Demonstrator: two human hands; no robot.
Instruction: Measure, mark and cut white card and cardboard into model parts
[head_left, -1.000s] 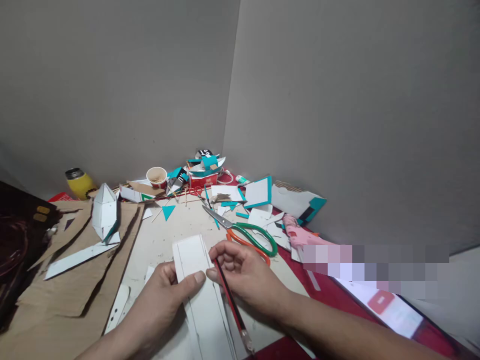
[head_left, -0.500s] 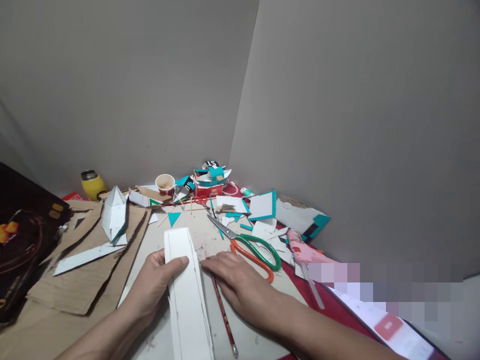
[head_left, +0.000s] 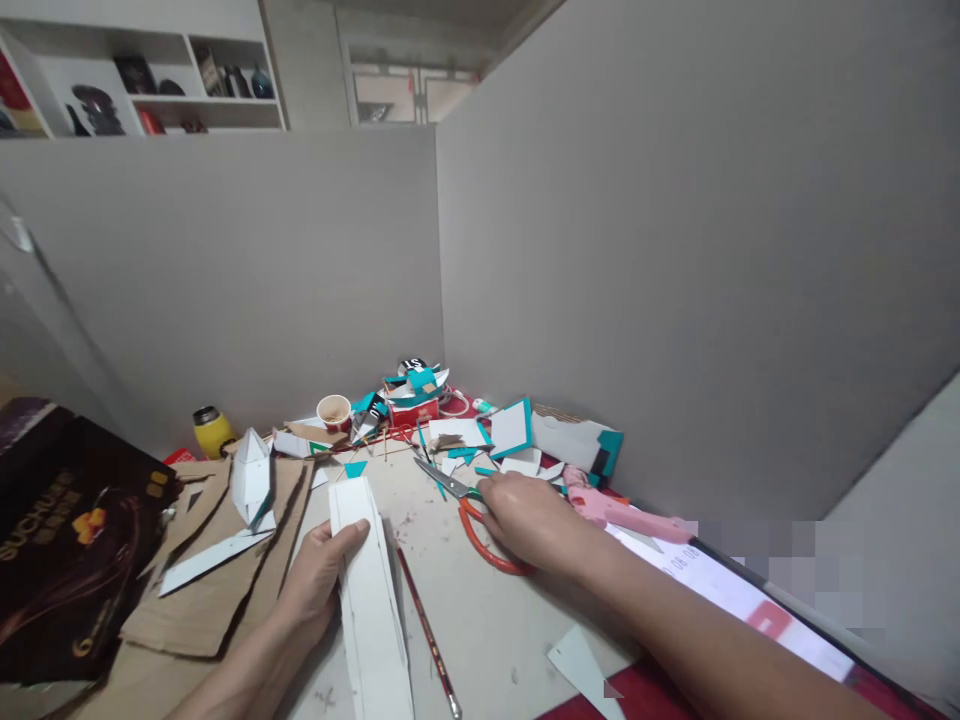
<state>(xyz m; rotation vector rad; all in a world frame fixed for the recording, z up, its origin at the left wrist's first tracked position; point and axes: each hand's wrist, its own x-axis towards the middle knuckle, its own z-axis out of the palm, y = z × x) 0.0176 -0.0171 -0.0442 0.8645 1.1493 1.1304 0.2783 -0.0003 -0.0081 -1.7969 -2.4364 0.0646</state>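
Observation:
My left hand (head_left: 319, 580) holds a long white card strip (head_left: 367, 600) with pencil lines, thumb on top, the strip lying lengthwise on the table. My right hand (head_left: 529, 520) rests over the handles of the scissors (head_left: 457, 495), which have orange and green loops and blades pointing far left. A red pencil (head_left: 427, 635) lies loose on the table between the strip and my right arm.
Brown cardboard sheets (head_left: 217, 570) with a white folded paper model (head_left: 251, 480) lie left. A dark box (head_left: 67, 540) sits at far left. Scraps, a paper cup (head_left: 334, 411), a yellow bottle (head_left: 210, 430) and a pink glue gun (head_left: 607, 505) crowd the corner. A phone (head_left: 750, 600) lies right.
My right hand let the pencil drop onto the table and moved right and away onto the scissors. The camera tilted up. The left hand keeps the strip.

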